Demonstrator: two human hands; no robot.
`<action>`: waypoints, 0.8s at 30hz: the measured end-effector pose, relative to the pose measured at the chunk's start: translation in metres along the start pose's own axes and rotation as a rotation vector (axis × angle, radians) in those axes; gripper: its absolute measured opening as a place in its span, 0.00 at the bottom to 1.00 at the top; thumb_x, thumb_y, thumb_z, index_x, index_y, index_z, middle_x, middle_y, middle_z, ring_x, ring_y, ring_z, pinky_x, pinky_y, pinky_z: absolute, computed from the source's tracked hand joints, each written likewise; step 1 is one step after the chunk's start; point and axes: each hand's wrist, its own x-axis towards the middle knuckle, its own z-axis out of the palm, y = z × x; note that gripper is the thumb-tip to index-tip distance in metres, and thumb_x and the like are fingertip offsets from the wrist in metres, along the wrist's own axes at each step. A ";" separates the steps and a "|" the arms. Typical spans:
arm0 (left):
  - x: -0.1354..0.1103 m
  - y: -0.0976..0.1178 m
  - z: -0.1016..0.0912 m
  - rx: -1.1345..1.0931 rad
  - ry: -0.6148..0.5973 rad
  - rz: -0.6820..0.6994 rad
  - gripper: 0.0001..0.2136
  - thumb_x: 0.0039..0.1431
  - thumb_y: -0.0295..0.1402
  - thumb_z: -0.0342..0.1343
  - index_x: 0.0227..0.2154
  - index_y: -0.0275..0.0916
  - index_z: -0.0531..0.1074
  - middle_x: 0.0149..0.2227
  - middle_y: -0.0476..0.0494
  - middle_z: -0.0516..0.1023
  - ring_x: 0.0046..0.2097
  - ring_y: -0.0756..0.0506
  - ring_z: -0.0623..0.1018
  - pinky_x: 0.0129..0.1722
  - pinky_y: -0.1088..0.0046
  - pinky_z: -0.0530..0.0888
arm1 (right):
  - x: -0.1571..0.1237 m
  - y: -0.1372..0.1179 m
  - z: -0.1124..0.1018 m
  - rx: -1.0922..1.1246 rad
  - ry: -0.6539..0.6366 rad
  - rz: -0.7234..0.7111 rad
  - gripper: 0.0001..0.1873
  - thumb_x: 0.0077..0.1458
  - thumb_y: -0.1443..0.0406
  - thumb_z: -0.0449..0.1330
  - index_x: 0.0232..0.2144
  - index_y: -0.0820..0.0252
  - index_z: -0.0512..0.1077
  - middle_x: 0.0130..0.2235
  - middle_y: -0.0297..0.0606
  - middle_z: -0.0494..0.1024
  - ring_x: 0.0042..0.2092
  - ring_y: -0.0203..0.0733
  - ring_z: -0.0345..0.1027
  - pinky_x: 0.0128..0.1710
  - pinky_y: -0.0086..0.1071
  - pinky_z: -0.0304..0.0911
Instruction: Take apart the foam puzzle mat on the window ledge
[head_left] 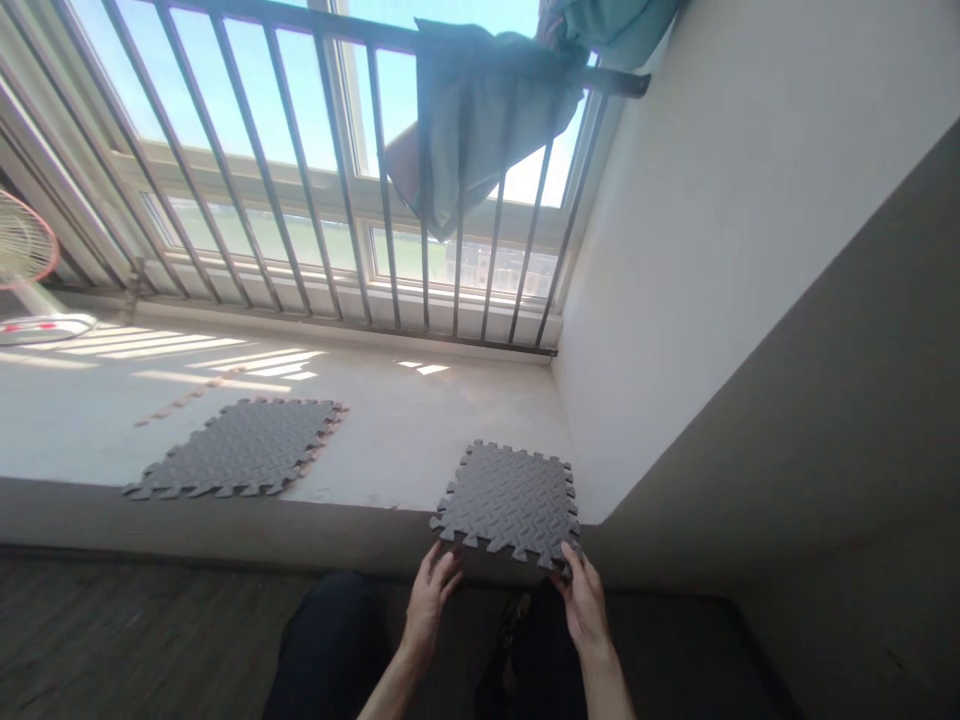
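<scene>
Grey foam puzzle tile [510, 505] at front edge of window ledge [450, 430]: light, bendy, easiest held by near edge. R hand [583, 605] pinches near corner; L hand [430, 600] part open just below edge, contact unclear. 2nd tile [236, 448] flat on ledge, well left.

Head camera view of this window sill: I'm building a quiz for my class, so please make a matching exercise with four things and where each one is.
Things:
1. Right hand
2. Teal cloth
3. Grey foam tile near the wall
4. Grey foam tile further left

Places:
A. Lying flat on the sill, away from the hands
B. On a corner of a foam tile
C. At the sill's front edge, between the hands
D. Draped over the metal window bars

Pairs: 1-B, 2-D, 3-C, 4-A
</scene>
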 end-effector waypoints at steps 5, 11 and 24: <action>-0.029 -0.028 0.018 -0.111 -0.006 -0.094 0.28 0.57 0.41 0.73 0.57 0.43 0.70 0.57 0.31 0.84 0.58 0.32 0.85 0.60 0.52 0.82 | -0.063 0.038 0.027 -0.026 -0.020 -0.043 0.48 0.47 0.47 0.75 0.68 0.51 0.70 0.67 0.41 0.76 0.62 0.52 0.75 0.45 0.34 0.78; -0.029 -0.030 0.013 -0.108 0.191 0.054 0.30 0.49 0.44 0.77 0.53 0.46 0.74 0.56 0.33 0.85 0.60 0.31 0.83 0.53 0.55 0.85 | -0.094 0.101 0.038 -0.034 -0.042 0.040 0.57 0.46 0.40 0.73 0.73 0.48 0.61 0.71 0.44 0.70 0.67 0.58 0.69 0.48 0.38 0.78; 0.055 0.148 -0.085 -0.055 0.313 0.512 0.27 0.49 0.38 0.76 0.51 0.41 0.74 0.51 0.37 0.85 0.46 0.42 0.86 0.41 0.67 0.85 | -0.115 0.184 0.011 -0.433 -0.333 0.280 0.45 0.40 0.30 0.71 0.51 0.51 0.80 0.41 0.43 0.86 0.36 0.51 0.81 0.31 0.42 0.77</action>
